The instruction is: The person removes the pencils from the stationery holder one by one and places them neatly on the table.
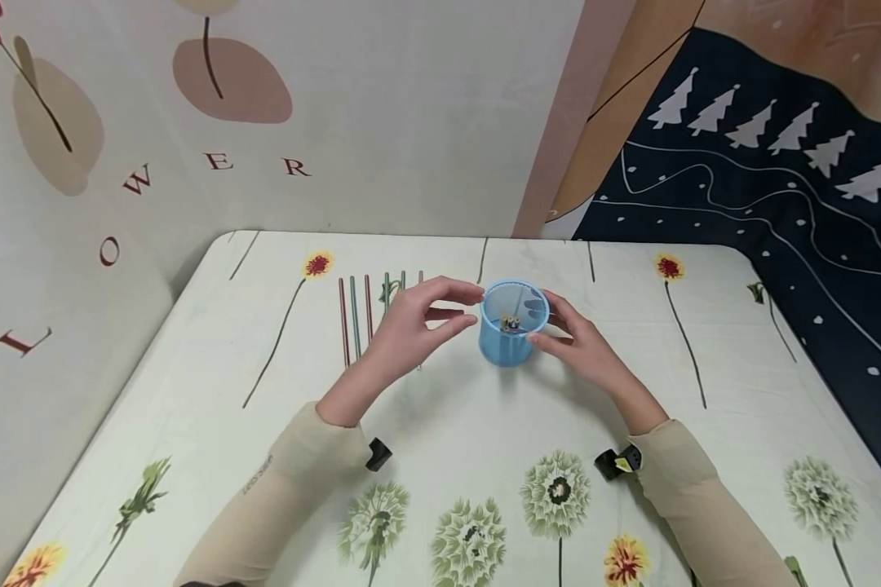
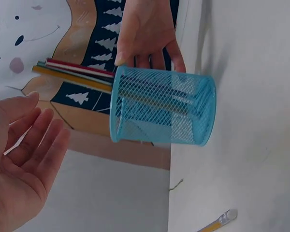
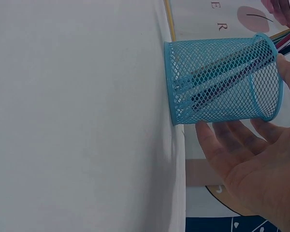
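A blue mesh pen holder (image 1: 505, 346) stands upright on the cloth-covered table, with several pencils (image 1: 511, 324) inside it. In the left wrist view, the pencils (image 2: 77, 75) lean out past the holder's rim. My right hand (image 1: 583, 346) holds the holder from the right, thumb at the rim and fingers along the mesh side (image 3: 222, 82). To the left of the rim, my left hand (image 1: 418, 326) hovers with loosely bent fingers and nothing between them; the left wrist view shows its palm (image 2: 24, 169) apart from the holder.
Several red and green pencils (image 1: 355, 314) lie side by side on the table left of the holder, partly behind my left hand. The tablecloth (image 1: 440, 440) has printed flowers. Printed fabric (image 1: 411, 122) hangs behind the table, with a dark tree-patterned cloth (image 1: 763, 179) at the right.
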`<action>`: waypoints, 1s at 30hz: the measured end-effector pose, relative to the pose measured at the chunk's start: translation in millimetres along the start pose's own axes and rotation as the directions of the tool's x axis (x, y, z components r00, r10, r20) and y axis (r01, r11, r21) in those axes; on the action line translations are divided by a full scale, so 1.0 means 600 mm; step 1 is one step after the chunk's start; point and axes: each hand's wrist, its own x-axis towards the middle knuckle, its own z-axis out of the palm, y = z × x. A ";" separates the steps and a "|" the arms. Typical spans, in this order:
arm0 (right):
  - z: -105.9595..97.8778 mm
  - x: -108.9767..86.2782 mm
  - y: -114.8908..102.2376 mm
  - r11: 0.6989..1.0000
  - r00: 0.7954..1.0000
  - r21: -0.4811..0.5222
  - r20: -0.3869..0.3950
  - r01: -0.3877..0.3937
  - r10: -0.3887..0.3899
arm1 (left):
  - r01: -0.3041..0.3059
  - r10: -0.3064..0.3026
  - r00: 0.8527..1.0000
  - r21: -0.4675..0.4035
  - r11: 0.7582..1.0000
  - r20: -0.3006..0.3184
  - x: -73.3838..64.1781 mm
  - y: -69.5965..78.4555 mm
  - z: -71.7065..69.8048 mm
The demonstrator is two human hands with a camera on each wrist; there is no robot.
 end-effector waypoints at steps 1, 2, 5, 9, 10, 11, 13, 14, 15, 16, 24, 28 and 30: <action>0.000 0.000 0.000 1.000 1.000 0.000 0.000 -0.001 0.001 | -0.014 0.014 1.000 -0.006 1.000 0.003 0.000 0.000 0.004; 0.000 0.000 0.001 1.000 1.000 0.000 0.000 -0.003 0.003 | -0.031 0.031 0.999 -0.010 0.999 0.006 0.001 -0.001 0.009; 0.000 0.000 0.001 1.000 1.000 0.000 0.003 -0.007 0.007 | -0.073 0.073 0.997 -0.029 0.997 0.020 0.002 -0.003 0.021; 0.000 -0.001 0.000 1.000 1.000 -0.001 0.006 -0.007 0.007 | -0.105 0.106 0.994 -0.046 0.993 0.037 0.003 -0.006 0.035; 0.000 -0.001 -0.001 1.000 1.000 -0.002 0.007 -0.006 0.006 | -0.108 0.110 0.993 -0.044 0.993 0.039 0.004 -0.006 0.038; 0.000 -0.001 -0.001 1.000 1.000 -0.004 0.006 -0.005 0.005 | -0.111 0.113 0.993 -0.041 0.993 0.041 0.004 -0.006 0.041; 0.000 -0.001 0.000 1.000 1.000 -0.009 0.006 -0.004 0.004 | -0.113 0.114 0.993 -0.028 0.993 0.043 0.004 -0.007 0.045; -0.001 -0.001 0.000 1.000 1.000 -0.010 0.006 -0.004 0.004 | -0.114 0.115 0.992 -0.023 0.993 0.043 0.005 -0.007 0.048; -0.001 -0.001 0.000 1.000 1.000 -0.011 0.005 -0.003 0.003 | -0.113 0.114 0.993 -0.016 0.993 0.043 0.005 -0.007 0.050; -0.001 -0.001 0.000 1.000 1.000 -0.010 0.004 -0.004 0.004 | -0.111 0.111 0.993 -0.011 0.994 0.041 0.006 -0.007 0.052; 0.000 -0.001 0.001 1.000 1.000 -0.008 0.005 -0.004 0.004 | -0.109 0.109 0.994 0.009 0.994 0.013 0.008 -0.003 0.060; 0.001 -0.001 -0.001 1.000 1.000 -0.005 0.005 -0.010 0.010 | -0.123 0.123 0.992 0.027 0.992 0.000 0.009 0.000 0.060; 0.001 -0.001 -0.003 1.000 1.000 -0.002 0.004 -0.014 0.014 | -0.133 0.134 0.991 0.031 0.991 -0.009 0.010 0.003 0.057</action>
